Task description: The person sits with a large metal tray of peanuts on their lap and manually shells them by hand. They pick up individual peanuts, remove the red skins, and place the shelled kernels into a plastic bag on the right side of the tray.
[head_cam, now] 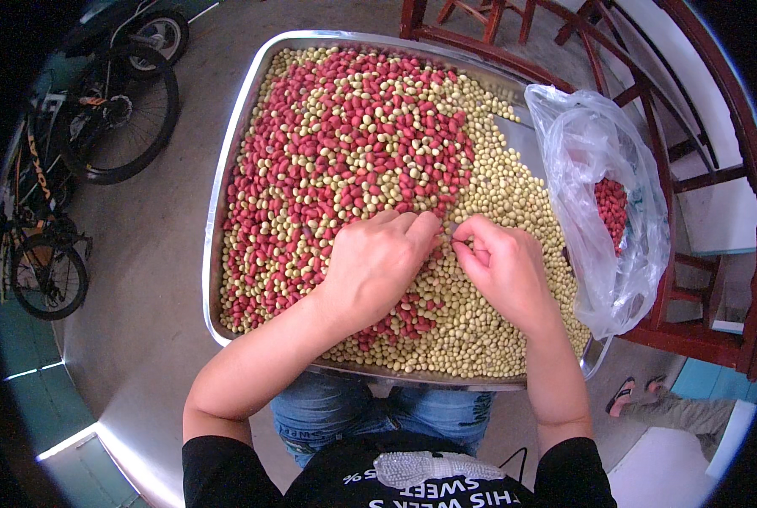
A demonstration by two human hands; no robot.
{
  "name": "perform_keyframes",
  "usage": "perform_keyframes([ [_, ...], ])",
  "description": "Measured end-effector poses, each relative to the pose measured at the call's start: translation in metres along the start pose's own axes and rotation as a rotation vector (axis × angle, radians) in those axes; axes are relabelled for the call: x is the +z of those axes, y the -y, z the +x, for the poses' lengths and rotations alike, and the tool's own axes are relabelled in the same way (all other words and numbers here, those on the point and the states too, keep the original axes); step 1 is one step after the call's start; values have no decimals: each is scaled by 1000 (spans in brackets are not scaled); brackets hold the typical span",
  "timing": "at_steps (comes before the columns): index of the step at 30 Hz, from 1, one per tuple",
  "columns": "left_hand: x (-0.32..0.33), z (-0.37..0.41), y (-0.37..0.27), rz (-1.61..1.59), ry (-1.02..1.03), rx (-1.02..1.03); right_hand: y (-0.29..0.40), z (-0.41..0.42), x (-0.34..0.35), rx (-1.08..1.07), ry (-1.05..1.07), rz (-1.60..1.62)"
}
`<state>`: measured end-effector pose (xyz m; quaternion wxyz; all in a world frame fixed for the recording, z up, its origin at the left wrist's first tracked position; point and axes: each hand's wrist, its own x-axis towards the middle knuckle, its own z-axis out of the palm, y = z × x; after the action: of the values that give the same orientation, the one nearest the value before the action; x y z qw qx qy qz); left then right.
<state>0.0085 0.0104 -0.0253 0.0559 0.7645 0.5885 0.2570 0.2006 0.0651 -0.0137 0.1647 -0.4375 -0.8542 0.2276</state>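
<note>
A large metal tray (211, 267) lies before me, spread with red-skinned peanuts (337, 127) and pale yellow soybeans (480, 330). The two are mixed on the left and upper part; the right and near side is mostly soybeans. My left hand (378, 260) rests palm down at the border between them, its fingertips hidden among the beans. Just to its right, my right hand (508, 270) bends thumb and index finger together above the soybeans. A small dark bit shows by those fingertips, but I cannot tell whether it is held.
A clear plastic bag (626, 298) with red peanuts (610, 209) inside lies over the tray's right edge. Red-brown wooden furniture (702, 346) stands beyond it. Bicycles (48, 190) are at the left. Another person's leg and sandalled foot (622, 395) show at lower right.
</note>
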Motion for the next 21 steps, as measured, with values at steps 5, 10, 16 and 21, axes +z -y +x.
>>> perform_keyframes([
  [5,-13,5,-9,-282,-6,-153,-13,-2,3,139,0,530],
  [10,-13,5,4,-989,-73,-330,-22,-2,-7,217,-28,1218],
  [16,-33,11,10,-1534,76,-691,-15,2,-10,179,-32,1451],
  [21,-38,11,19,-1849,104,-794,-4,-2,11,109,-111,836],
])
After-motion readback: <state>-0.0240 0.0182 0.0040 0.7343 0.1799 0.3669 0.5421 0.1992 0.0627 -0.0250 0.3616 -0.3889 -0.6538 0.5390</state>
